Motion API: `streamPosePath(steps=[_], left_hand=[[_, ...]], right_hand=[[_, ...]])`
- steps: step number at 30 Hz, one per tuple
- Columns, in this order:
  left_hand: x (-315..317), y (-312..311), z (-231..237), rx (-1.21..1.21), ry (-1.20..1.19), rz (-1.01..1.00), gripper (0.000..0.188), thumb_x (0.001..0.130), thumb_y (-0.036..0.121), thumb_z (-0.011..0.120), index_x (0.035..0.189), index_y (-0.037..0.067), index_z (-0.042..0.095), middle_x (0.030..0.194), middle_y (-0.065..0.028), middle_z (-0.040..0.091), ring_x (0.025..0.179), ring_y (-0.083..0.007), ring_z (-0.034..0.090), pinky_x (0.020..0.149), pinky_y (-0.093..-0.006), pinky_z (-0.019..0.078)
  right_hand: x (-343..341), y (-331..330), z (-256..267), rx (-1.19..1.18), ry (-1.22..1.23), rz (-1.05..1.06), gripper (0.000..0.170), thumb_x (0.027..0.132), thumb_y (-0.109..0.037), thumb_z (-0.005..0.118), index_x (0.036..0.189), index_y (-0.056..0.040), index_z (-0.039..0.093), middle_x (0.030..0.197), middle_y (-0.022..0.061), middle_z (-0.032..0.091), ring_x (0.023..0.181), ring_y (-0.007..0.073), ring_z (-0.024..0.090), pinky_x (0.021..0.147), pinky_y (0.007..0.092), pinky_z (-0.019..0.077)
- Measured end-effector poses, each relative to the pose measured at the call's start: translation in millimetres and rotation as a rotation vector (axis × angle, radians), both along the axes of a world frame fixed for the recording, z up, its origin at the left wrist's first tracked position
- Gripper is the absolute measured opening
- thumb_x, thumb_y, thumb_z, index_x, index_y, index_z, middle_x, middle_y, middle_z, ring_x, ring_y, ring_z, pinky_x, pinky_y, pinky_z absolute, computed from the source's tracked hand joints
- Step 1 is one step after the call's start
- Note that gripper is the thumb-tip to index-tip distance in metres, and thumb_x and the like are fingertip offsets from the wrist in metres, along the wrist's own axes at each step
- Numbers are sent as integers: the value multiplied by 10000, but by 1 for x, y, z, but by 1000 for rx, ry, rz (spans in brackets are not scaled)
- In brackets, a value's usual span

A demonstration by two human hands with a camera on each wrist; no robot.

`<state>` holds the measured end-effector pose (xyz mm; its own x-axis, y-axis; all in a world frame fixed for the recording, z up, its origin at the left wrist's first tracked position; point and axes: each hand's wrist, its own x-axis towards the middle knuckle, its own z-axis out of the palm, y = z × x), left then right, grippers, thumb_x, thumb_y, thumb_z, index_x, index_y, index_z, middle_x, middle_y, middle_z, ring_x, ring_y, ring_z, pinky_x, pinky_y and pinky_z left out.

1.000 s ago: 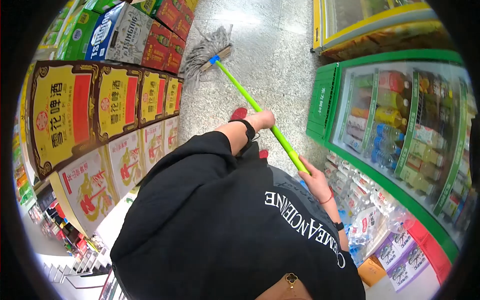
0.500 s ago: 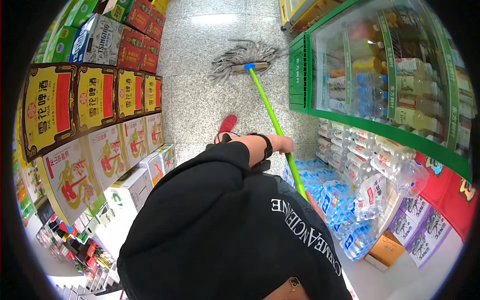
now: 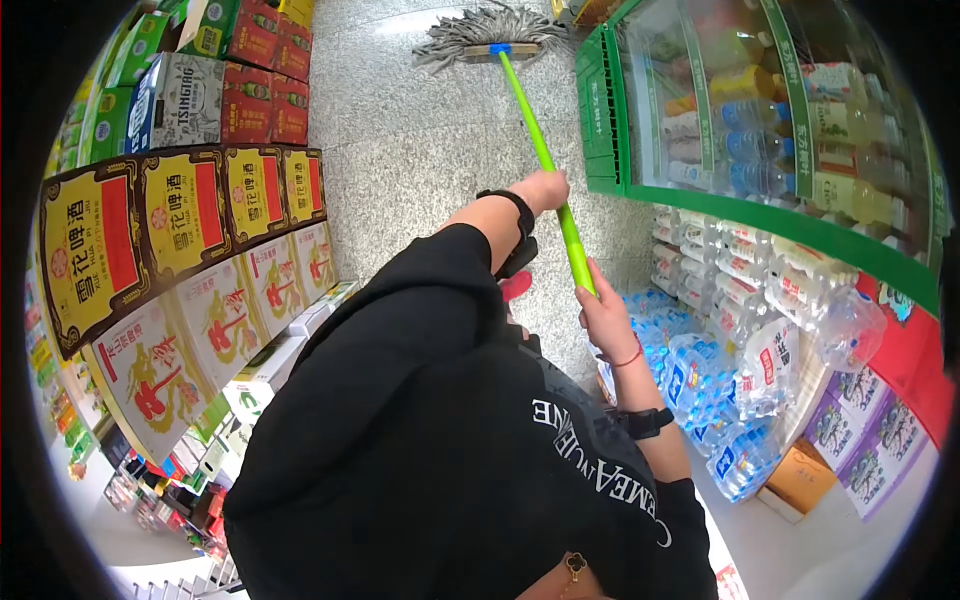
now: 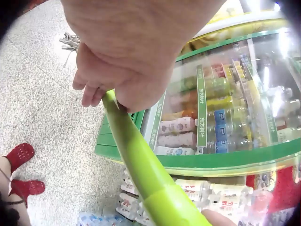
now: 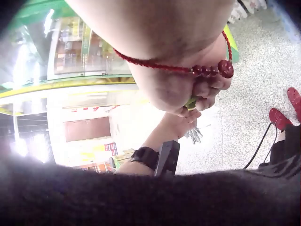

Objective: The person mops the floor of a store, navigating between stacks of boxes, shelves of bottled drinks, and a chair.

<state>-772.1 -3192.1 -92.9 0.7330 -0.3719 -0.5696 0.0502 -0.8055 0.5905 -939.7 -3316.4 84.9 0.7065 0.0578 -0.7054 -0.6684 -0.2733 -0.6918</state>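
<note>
A mop with a grey string head (image 3: 490, 35) lies on the floor at the top of the head view, its bright green handle (image 3: 530, 118) slanting down toward the person. The left hand (image 3: 545, 190) grips the handle partway along; in the left wrist view its fingers (image 4: 94, 92) curl round the green tube (image 4: 141, 165). Nearer the body, the right hand (image 3: 607, 318) holds the handle's upper end. In the right wrist view the right hand (image 5: 188, 84), with a red bracelet above it, has curled fingers round the green end, most of which is hidden.
Stacked drink cartons (image 3: 185, 205) line the left side. At right stand a green-framed glass cooler (image 3: 600, 110), packs of bottled water (image 3: 690, 370) and purple-white boxes (image 3: 850, 400). Speckled floor (image 3: 420, 150) runs between them, with a red shoe (image 3: 517, 286) near the body.
The mop head has swung right from beside the cartons, then moved farther from the body. Both hands keep hold of the handle, and the right hand is in fuller view than half a second ago.
</note>
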Motion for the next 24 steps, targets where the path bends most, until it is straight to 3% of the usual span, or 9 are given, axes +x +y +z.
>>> streamPosePath(steps=[8,10,12,13,14,16,18,21,24], left_hand=[[-112,-53,30,-53,144,-482,387,803,347,455,907,6,607,943,-196,599,901,-351,562,816,-417,426],[-157,-75,43,-81,153,-558,397,803,353,455,885,-3,611,915,-203,603,893,-360,559,824,-420,418],[-207,-111,11,-163,142,-760,425,799,377,455,849,-13,615,830,-189,617,782,-330,594,743,-406,458],[-228,-124,23,-119,330,-692,442,795,396,457,835,-15,616,785,-177,617,716,-302,600,688,-396,470],[-251,-137,35,-74,519,-625,460,792,414,460,821,-17,617,741,-164,617,649,-274,605,632,-386,482],[-300,-158,37,-179,648,-627,485,788,440,469,871,-16,612,731,-138,621,602,-227,603,565,-364,479],[-334,-176,55,-249,763,-730,508,793,433,472,986,-26,574,827,-136,628,688,-237,613,573,-369,485],[-369,-195,81,-117,907,-847,518,797,411,485,1077,-23,525,927,-141,616,786,-245,608,580,-359,493],[-407,-201,40,-204,825,-769,481,802,388,489,1094,8,524,950,-141,607,823,-253,597,574,-354,496]], right_hand=[[-133,-68,42,26,144,-87,546,830,-131,515,1335,-113,312,615,-41,432,468,37,373,426,202,325],[-177,-93,63,-131,98,112,535,829,-77,497,1332,-79,312,823,17,551,656,68,515,587,199,423],[-244,-127,57,-117,1,133,525,830,-48,479,1328,-57,312,1004,45,520,846,95,503,732,217,400],[-277,-147,49,-95,-98,154,515,831,-19,461,1323,-36,312,1186,73,489,1037,121,491,878,235,376],[-311,-173,42,-97,-101,151,515,831,-19,461,1323,-36,312,1186,73,489,1037,121,491,878,235,376],[-372,-218,34,85,-59,216,507,830,16,446,1317,-4,303,1372,83,298,1250,141,284,1017,259,202],[-379,-200,107,26,78,36,501,830,-5,467,1309,-8,321,1326,90,373,1207,146,354,990,245,256],[-446,-233,101,-81,171,30,491,813,-16,503,1284,-9,364,1269,110,443,1169,159,405,970,254,288],[-451,-230,104,-165,28,252,481,819,-46,505,1277,3,364,1261,121,452,1159,161,414,960,255,298]])
